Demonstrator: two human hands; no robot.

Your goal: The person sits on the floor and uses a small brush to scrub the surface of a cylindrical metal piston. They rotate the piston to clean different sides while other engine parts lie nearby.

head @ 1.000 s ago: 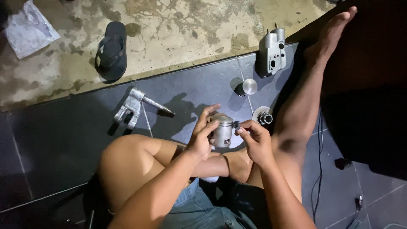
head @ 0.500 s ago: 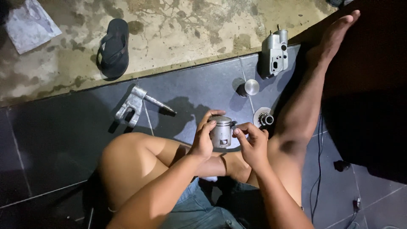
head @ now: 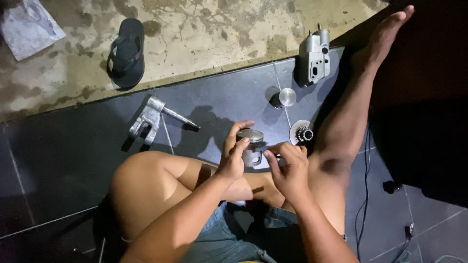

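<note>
Fingers of the left hand (head: 233, 160) are wrapping closed around a grey metal piston (head: 251, 146), holding it above the crossed legs over the dark tile floor (head: 73, 156); the right hand (head: 288, 170) is pinching at the piston's side, thumb and fingertips nearly together

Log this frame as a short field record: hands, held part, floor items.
left hand: grips the piston
right hand: fingers at the piston's side
piston: metal, crown up, held over the lap
forked metal part: on dark tile, left
gear: on tile beside the leg
metal housing: at tile edge
sandal: on concrete
</note>
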